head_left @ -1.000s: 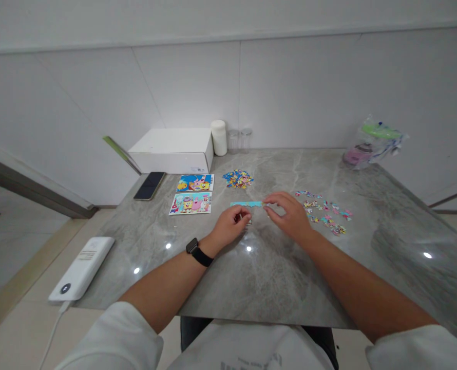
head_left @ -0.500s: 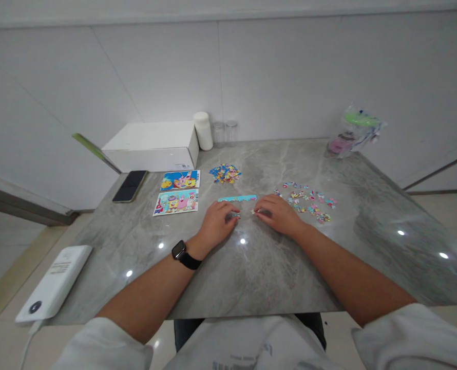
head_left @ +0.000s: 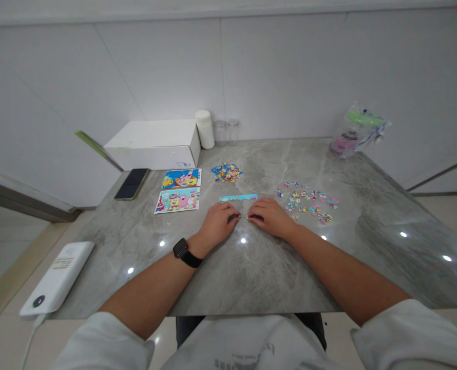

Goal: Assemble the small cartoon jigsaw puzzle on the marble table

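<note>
Left hand (head_left: 219, 222): fingers pinched on a small piece (head_left: 239, 217), mostly hidden.
Right hand (head_left: 270, 218): fingers pinched on another piece (head_left: 247, 218); both hands sit low over the counter (head_left: 247, 277), probably for steadiness.
Spread pieces (head_left: 324, 218): 3 o'clock from the hands, multicoloured, likely spaced for easy viewing.
Puzzle strip (head_left: 238, 198): 12 o'clock, just beyond; pale blue, narrow, near edge uneven.
2 picture cards (head_left: 177, 200): 10 o'clock, face up, presumably for visibility.
Piece heap (head_left: 227, 173): between 11 and 12 o'clock, blue and yellow.

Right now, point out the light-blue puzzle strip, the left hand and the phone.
Light-blue puzzle strip (head_left: 239, 198), head view: middle of its length
Left hand (head_left: 217, 222), head view: back of the hand
Phone (head_left: 132, 184), head view: dark screen
</note>
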`<action>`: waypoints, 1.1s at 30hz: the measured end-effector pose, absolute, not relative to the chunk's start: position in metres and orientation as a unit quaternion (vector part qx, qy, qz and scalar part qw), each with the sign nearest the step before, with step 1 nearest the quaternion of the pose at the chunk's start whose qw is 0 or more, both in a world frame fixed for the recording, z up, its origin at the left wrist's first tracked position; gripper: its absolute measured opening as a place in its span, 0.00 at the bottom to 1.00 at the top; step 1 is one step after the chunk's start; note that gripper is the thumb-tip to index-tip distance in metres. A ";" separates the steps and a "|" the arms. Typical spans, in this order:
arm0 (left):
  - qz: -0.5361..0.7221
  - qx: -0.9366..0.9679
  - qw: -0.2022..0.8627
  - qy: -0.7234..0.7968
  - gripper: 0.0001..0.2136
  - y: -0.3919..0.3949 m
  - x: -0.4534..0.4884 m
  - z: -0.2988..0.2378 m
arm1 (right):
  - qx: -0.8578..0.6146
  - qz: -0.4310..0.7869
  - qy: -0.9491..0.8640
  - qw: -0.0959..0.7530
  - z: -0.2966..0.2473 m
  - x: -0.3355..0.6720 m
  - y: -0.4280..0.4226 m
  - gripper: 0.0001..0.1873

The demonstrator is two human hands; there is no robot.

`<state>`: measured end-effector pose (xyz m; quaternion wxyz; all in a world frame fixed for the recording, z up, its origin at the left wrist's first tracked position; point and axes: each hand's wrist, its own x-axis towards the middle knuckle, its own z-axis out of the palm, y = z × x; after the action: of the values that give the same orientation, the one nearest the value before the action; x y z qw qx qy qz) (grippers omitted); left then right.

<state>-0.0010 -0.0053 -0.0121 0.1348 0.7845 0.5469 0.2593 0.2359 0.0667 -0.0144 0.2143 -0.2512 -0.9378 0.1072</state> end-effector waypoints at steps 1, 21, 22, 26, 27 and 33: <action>0.256 0.784 0.133 0.549 0.08 -0.006 -0.001 -0.012 | -0.250 0.107 -0.938 0.213 -0.014 0.236 0.067 0.03; 0.262 0.773 0.138 0.561 0.09 -0.009 -0.001 -0.010 | -0.247 0.098 -0.941 0.208 -0.016 0.235 0.068 0.06; 0.261 0.774 0.138 0.561 0.09 -0.009 -0.001 -0.010 | -0.248 0.100 -0.940 0.211 -0.017 0.234 0.068 0.06; 0.265 0.773 0.144 0.558 0.08 -0.008 -0.001 -0.010 | -0.249 0.109 -0.938 0.213 -0.016 0.232 0.067 0.06; 0.268 0.772 0.145 0.558 0.08 -0.008 -0.002 -0.010 | -0.249 0.109 -0.939 0.212 -0.015 0.233 0.067 0.06; 0.273 0.769 0.153 0.557 0.09 -0.007 -0.003 -0.012 | -0.293 0.160 -0.888 0.317 -0.016 0.238 0.072 0.07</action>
<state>-0.0028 -0.0070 -0.0116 0.1531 0.7693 0.5569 0.2731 0.2376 0.0720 -0.0164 0.3171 -0.2928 -0.8878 0.1598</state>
